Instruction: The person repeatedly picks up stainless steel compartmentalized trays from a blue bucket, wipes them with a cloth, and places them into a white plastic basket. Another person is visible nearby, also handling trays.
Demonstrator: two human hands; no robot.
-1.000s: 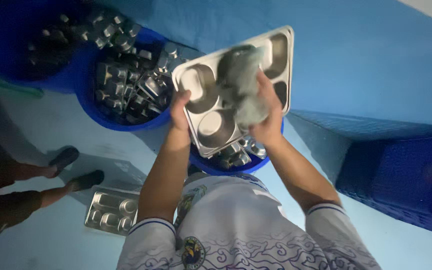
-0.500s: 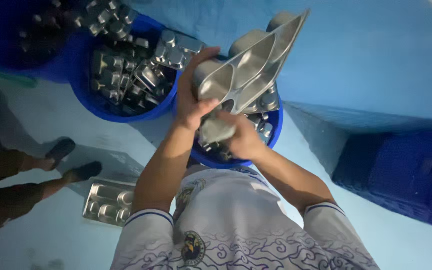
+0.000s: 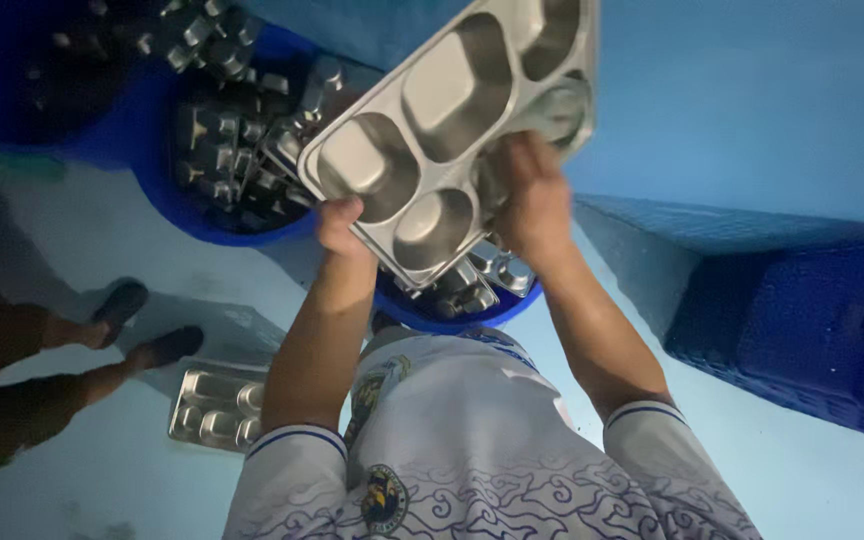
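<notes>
A steel compartment tray [image 3: 432,110] is held up in front of me, its hollows facing the camera. My left hand [image 3: 340,228] grips its lower edge. My right hand [image 3: 532,195] presses on the tray's right part, near a rounded hollow; whether it holds a cloth I cannot tell. Under the tray stands a blue tub [image 3: 452,312] with more steel trays in it.
A larger blue tub [image 3: 167,195] heaped with steel trays stands at the left. A blue plastic crate [image 3: 782,300] is at the right. Another steel tray [image 3: 217,408] lies on the floor by a person's sandalled feet [image 3: 142,325].
The tray has turned from edge-on to face the camera and sits higher. My right hand came from below the tray onto its right part; the grey cloth seen one second ago no longer shows.
</notes>
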